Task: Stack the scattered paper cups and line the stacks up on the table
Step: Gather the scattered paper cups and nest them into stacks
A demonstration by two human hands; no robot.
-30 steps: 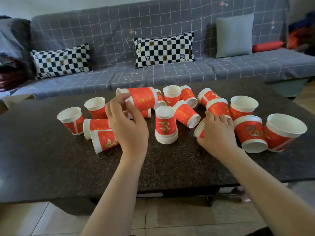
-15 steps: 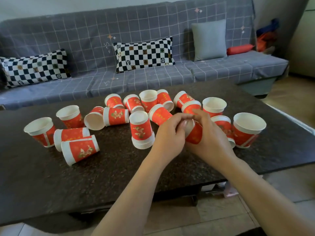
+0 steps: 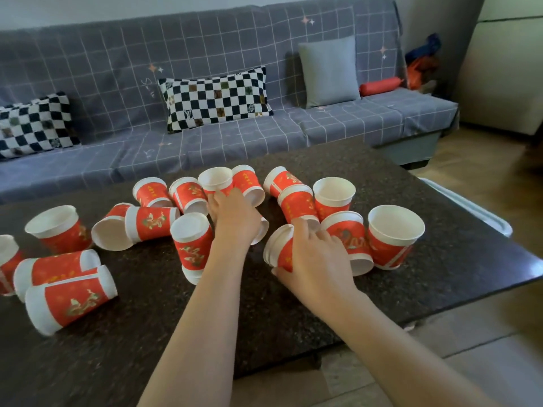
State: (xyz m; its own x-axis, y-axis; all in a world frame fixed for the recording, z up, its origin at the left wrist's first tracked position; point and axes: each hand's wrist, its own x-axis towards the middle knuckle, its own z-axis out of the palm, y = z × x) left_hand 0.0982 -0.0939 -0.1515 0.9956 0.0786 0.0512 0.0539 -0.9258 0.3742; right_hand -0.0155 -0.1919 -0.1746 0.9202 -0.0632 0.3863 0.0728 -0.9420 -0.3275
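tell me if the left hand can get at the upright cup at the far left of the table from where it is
Probably yes. The left hand is mid-table, and only the low, tipped-over cups lie between it and the upright cup; it could pass above them.

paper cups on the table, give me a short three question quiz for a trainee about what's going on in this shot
1. True or false: the right hand grips a nested stack of cups lying on its side on the dark table.
2. Multiple choice: where is the left hand reaching? A) to the checkered pillow B) to a tipped cup in the middle of the cluster C) to the floor
3. Fill in: the upside-down cup stack beside the left forearm stands with its ____ facing up.

Key: 1 true; 2 B; 3 bottom
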